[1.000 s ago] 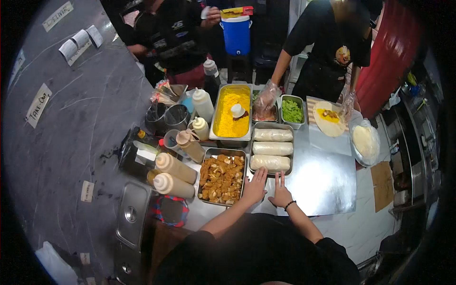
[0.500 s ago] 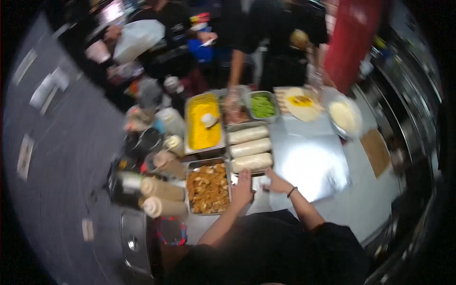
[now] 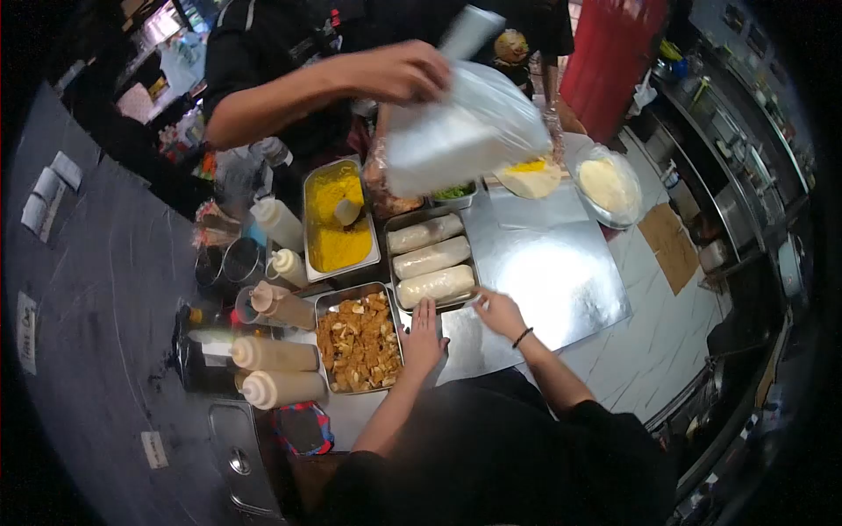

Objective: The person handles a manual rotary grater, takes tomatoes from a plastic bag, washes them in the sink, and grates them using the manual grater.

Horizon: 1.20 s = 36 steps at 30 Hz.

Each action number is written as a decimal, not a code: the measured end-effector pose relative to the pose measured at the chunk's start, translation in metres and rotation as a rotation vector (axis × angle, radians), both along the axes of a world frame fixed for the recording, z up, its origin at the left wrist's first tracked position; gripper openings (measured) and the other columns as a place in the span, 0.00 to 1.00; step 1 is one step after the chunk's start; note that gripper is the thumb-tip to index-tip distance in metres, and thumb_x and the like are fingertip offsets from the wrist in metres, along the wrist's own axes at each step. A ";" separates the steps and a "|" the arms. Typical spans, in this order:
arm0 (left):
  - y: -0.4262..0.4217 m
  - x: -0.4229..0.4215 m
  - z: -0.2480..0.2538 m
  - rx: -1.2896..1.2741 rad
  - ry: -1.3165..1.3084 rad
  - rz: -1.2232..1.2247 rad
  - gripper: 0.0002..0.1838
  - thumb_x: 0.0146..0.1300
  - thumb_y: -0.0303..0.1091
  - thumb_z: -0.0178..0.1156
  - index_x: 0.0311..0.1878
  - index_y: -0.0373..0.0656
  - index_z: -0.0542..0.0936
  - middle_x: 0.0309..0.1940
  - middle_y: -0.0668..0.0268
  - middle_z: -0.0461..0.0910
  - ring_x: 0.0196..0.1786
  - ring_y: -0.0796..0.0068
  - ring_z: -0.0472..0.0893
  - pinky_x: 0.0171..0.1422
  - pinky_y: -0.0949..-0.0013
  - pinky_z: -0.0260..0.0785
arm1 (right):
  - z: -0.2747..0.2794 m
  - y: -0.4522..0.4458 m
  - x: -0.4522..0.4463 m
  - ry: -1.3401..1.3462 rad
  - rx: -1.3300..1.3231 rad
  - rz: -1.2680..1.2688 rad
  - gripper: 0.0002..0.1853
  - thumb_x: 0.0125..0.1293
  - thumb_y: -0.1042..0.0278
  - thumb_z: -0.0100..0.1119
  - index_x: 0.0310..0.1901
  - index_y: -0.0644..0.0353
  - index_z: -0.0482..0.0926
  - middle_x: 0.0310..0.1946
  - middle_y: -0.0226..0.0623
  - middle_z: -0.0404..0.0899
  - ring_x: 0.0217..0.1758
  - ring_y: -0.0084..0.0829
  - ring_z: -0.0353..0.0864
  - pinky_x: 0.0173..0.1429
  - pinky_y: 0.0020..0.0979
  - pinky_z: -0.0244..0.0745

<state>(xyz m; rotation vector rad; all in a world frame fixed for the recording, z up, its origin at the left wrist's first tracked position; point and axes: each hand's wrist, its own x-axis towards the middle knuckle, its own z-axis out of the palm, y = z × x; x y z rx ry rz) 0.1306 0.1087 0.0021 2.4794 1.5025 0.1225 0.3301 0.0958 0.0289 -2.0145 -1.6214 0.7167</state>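
Pushing too hard could squash the nearest wrap in the metal tray, since our left hand rests at the tray's front edge with a wide grip, and we cannot tell if our right hand pinches the corner.

Free: bare worktop right of the wraps, plus a small gap between left hand and right hand. Left side tight: meat just beside left hand, bottles crowd past it. Straight ahead, wraps block low passes; beyond, co-worker's hand holds bag, blocking reach from above to greens.
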 end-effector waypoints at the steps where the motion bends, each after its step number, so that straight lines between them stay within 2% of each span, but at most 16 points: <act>1: 0.000 0.000 0.000 -0.002 0.000 0.016 0.52 0.50 0.48 0.67 0.73 0.45 0.47 0.74 0.64 0.48 0.73 0.68 0.54 0.64 0.39 0.56 | -0.003 -0.010 -0.014 0.076 0.140 0.033 0.15 0.60 0.61 0.58 0.47 0.54 0.78 0.29 0.37 0.82 0.26 0.39 0.80 0.34 0.38 0.75; 2: 0.000 -0.001 0.000 -0.011 0.002 0.009 0.53 0.50 0.48 0.67 0.73 0.44 0.47 0.74 0.63 0.47 0.73 0.68 0.53 0.63 0.38 0.56 | 0.012 -0.018 -0.026 0.074 -0.031 0.095 0.16 0.60 0.64 0.55 0.50 0.53 0.77 0.32 0.41 0.82 0.35 0.42 0.81 0.42 0.40 0.76; 5: 0.001 -0.003 0.000 -0.005 0.002 0.000 0.52 0.50 0.48 0.67 0.73 0.44 0.48 0.74 0.64 0.47 0.74 0.67 0.52 0.62 0.39 0.57 | 0.001 -0.034 -0.043 0.083 0.115 0.253 0.12 0.60 0.65 0.55 0.45 0.55 0.79 0.31 0.43 0.81 0.29 0.40 0.81 0.37 0.39 0.75; 6: 0.001 -0.003 -0.001 0.008 0.007 -0.003 0.51 0.50 0.46 0.66 0.73 0.44 0.48 0.74 0.64 0.47 0.74 0.67 0.52 0.62 0.39 0.57 | -0.001 -0.038 -0.046 0.084 0.115 0.253 0.12 0.60 0.65 0.55 0.45 0.55 0.79 0.31 0.43 0.81 0.29 0.40 0.81 0.37 0.39 0.75; 8: 0.002 -0.001 -0.002 0.020 0.007 -0.006 0.51 0.50 0.45 0.66 0.73 0.44 0.48 0.74 0.64 0.47 0.74 0.67 0.52 0.62 0.39 0.57 | -0.004 -0.042 -0.048 0.132 0.208 0.414 0.12 0.61 0.67 0.54 0.46 0.55 0.79 0.31 0.44 0.81 0.32 0.41 0.81 0.38 0.38 0.76; 10: 0.001 -0.001 -0.005 0.015 0.018 0.006 0.49 0.51 0.41 0.63 0.73 0.44 0.48 0.74 0.63 0.48 0.74 0.69 0.52 0.63 0.38 0.55 | -0.002 -0.044 -0.051 0.136 0.166 0.425 0.13 0.61 0.66 0.53 0.47 0.55 0.78 0.33 0.43 0.81 0.34 0.42 0.81 0.40 0.40 0.76; 14: 0.000 -0.001 -0.007 0.038 0.066 0.021 0.48 0.52 0.41 0.62 0.73 0.44 0.47 0.74 0.63 0.47 0.74 0.70 0.52 0.63 0.39 0.56 | 0.002 -0.048 -0.054 0.146 0.081 0.450 0.14 0.62 0.65 0.52 0.48 0.56 0.77 0.34 0.43 0.82 0.37 0.44 0.81 0.43 0.41 0.76; 19: 0.000 -0.001 -0.004 0.028 0.016 0.011 0.48 0.51 0.39 0.63 0.73 0.44 0.48 0.74 0.63 0.46 0.74 0.68 0.51 0.63 0.40 0.56 | -0.006 -0.053 -0.053 0.171 0.098 0.461 0.16 0.61 0.67 0.53 0.51 0.54 0.75 0.31 0.44 0.81 0.35 0.44 0.81 0.41 0.40 0.75; 21: -0.002 0.001 -0.005 0.058 -0.019 0.020 0.50 0.51 0.41 0.64 0.73 0.43 0.47 0.74 0.63 0.47 0.74 0.68 0.51 0.64 0.40 0.55 | -0.011 -0.054 -0.050 0.154 0.149 0.456 0.17 0.61 0.68 0.55 0.53 0.53 0.75 0.29 0.44 0.80 0.33 0.43 0.81 0.38 0.39 0.75; 23: -0.002 0.003 -0.004 0.040 0.052 0.033 0.50 0.51 0.45 0.64 0.73 0.42 0.47 0.74 0.63 0.47 0.74 0.68 0.51 0.63 0.41 0.55 | -0.014 -0.055 -0.046 0.138 0.111 0.457 0.18 0.61 0.68 0.55 0.53 0.52 0.75 0.29 0.44 0.80 0.33 0.44 0.80 0.39 0.39 0.75; 26: -0.002 0.004 -0.004 0.023 0.053 0.041 0.50 0.52 0.49 0.64 0.73 0.42 0.48 0.74 0.62 0.46 0.74 0.67 0.51 0.63 0.41 0.55 | -0.009 -0.057 -0.041 0.124 0.048 0.455 0.16 0.61 0.67 0.53 0.52 0.53 0.74 0.31 0.43 0.80 0.34 0.46 0.80 0.41 0.43 0.75; 30: 0.002 0.002 0.001 -0.025 0.037 0.031 0.50 0.53 0.50 0.63 0.73 0.42 0.49 0.74 0.61 0.47 0.74 0.65 0.52 0.63 0.43 0.55 | 0.003 -0.058 -0.036 0.148 -0.008 0.433 0.16 0.62 0.66 0.53 0.52 0.53 0.75 0.30 0.44 0.80 0.35 0.46 0.80 0.41 0.43 0.74; 32: 0.003 -0.001 -0.003 -0.069 -0.096 0.034 0.49 0.53 0.50 0.64 0.72 0.42 0.50 0.73 0.60 0.50 0.73 0.62 0.53 0.65 0.44 0.53 | -0.001 -0.063 -0.032 0.134 0.053 0.416 0.15 0.62 0.65 0.54 0.50 0.54 0.78 0.28 0.43 0.80 0.30 0.43 0.79 0.36 0.39 0.73; 33: 0.002 -0.003 0.001 -0.100 -0.201 0.044 0.46 0.54 0.46 0.63 0.72 0.43 0.52 0.72 0.59 0.53 0.73 0.59 0.54 0.67 0.46 0.51 | -0.002 -0.066 -0.029 0.132 0.047 0.414 0.15 0.62 0.65 0.54 0.50 0.54 0.78 0.28 0.43 0.80 0.30 0.43 0.79 0.36 0.39 0.73; 35: -0.002 -0.006 0.007 -0.014 -0.402 0.041 0.39 0.55 0.39 0.62 0.70 0.46 0.58 0.69 0.60 0.59 0.71 0.60 0.58 0.66 0.48 0.55 | -0.004 -0.068 -0.025 0.160 0.048 0.403 0.15 0.62 0.65 0.53 0.50 0.55 0.77 0.28 0.43 0.80 0.29 0.43 0.78 0.36 0.38 0.73; 36: -0.006 -0.007 0.007 -0.011 -0.405 0.039 0.39 0.55 0.39 0.62 0.70 0.46 0.58 0.69 0.60 0.59 0.71 0.60 0.58 0.66 0.48 0.55 | -0.004 -0.069 -0.023 0.158 0.051 0.403 0.15 0.62 0.65 0.53 0.50 0.55 0.77 0.28 0.43 0.80 0.29 0.43 0.78 0.36 0.38 0.73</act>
